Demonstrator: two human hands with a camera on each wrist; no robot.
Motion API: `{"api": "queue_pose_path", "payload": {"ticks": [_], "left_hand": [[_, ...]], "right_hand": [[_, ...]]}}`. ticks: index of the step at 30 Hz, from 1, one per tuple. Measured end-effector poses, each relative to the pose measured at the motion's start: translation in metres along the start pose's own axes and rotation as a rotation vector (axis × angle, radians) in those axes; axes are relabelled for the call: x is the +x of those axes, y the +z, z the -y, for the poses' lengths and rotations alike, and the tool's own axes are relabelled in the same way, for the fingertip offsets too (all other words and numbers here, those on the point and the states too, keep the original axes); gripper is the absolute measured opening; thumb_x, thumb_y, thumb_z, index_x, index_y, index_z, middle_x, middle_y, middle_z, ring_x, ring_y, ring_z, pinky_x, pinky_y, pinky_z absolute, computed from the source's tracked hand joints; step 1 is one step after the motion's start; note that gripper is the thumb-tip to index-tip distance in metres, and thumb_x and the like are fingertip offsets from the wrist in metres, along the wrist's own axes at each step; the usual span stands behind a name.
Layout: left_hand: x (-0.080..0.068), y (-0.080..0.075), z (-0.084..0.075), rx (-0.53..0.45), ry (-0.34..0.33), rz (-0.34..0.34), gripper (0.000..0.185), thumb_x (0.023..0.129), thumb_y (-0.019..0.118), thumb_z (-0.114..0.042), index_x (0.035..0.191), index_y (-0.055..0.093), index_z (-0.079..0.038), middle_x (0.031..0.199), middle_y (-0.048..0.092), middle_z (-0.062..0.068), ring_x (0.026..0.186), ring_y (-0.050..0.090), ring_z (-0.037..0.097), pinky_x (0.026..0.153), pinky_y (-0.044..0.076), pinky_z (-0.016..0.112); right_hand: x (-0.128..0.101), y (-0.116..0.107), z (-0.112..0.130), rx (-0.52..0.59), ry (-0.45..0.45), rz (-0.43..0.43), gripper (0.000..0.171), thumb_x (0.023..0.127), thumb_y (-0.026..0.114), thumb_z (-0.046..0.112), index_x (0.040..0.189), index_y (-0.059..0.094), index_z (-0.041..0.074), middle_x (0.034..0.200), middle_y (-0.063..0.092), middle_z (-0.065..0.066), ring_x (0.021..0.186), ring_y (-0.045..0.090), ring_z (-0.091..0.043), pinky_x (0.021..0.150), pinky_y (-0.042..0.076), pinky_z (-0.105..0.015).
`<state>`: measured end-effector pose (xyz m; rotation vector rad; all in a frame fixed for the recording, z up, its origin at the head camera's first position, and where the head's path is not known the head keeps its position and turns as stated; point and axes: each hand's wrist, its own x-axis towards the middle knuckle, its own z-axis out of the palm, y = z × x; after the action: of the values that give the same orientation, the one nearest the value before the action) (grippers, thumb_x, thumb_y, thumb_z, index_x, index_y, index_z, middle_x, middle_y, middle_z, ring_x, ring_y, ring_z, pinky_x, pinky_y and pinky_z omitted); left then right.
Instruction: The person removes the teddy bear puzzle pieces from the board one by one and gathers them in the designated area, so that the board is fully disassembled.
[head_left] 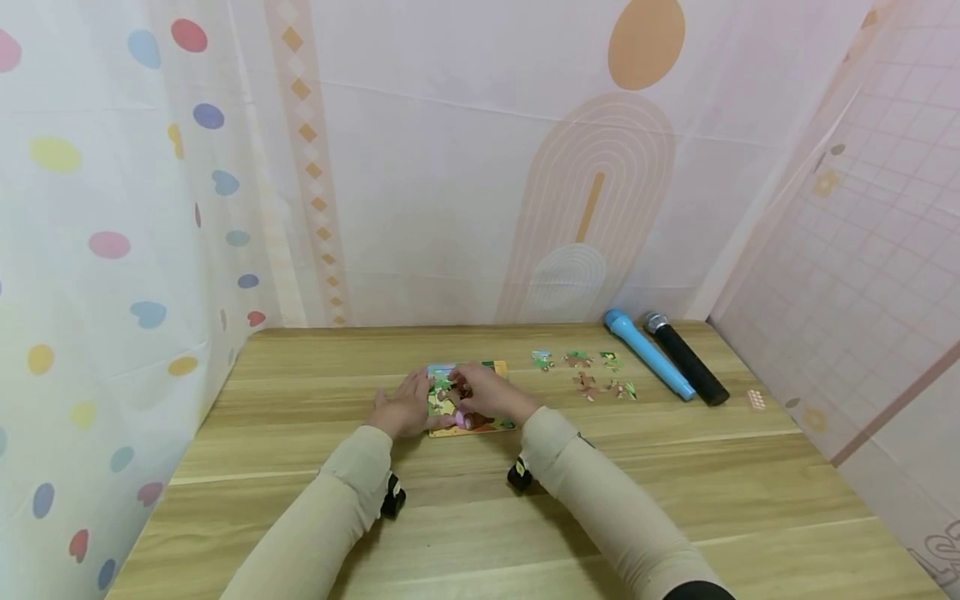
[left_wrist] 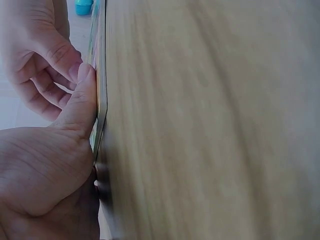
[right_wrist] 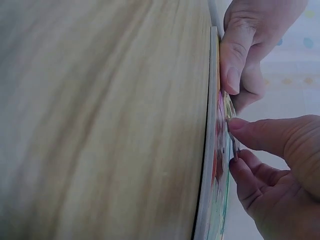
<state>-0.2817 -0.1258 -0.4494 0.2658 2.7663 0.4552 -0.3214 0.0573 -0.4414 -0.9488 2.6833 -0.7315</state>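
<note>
A colourful jigsaw puzzle board [head_left: 495, 422] lies flat on the table in the head view, partly covered by both hands. My left hand [head_left: 405, 408] rests on its left side, fingers stretched out, the thumb [left_wrist: 80, 97] pressed along the near edge in the left wrist view. Over the middle of the board, my right hand [head_left: 491, 394] pinches a thin puzzle piece [right_wrist: 234, 142] between thumb and fingertips. That piece stands tilted at the board's surface in the right wrist view. Its picture is hidden by the fingers.
Several loose puzzle pieces [head_left: 585, 383] lie right of the board on the wooden table [head_left: 450, 533]. Farther right are a blue microphone [head_left: 648, 354] and a black microphone [head_left: 686, 362], with a small dotted card [head_left: 756, 400] beside them. A patterned curtain [head_left: 420, 183] hangs behind the table.
</note>
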Motion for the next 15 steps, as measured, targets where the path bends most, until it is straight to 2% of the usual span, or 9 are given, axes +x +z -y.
{"api": "queue_pose_path", "payload": {"ticks": [15], "left_hand": [[0.0007,0.0001,0.0001,0.002,-0.001,0.007,0.098,0.088,0.053,-0.063,0.155,0.010,-0.006,0.163,-0.005,0.012,0.150,-0.003,0.029,0.110,-0.001,0.070]], "right_hand": [[0.0020,0.0025,-0.0002,-0.025,-0.052,-0.012,0.039,0.092,0.065,0.006,0.128,0.053,0.000,0.124,0.057,-0.013,0.113,0.058,-0.023,0.096,0.049,-0.032]]}}
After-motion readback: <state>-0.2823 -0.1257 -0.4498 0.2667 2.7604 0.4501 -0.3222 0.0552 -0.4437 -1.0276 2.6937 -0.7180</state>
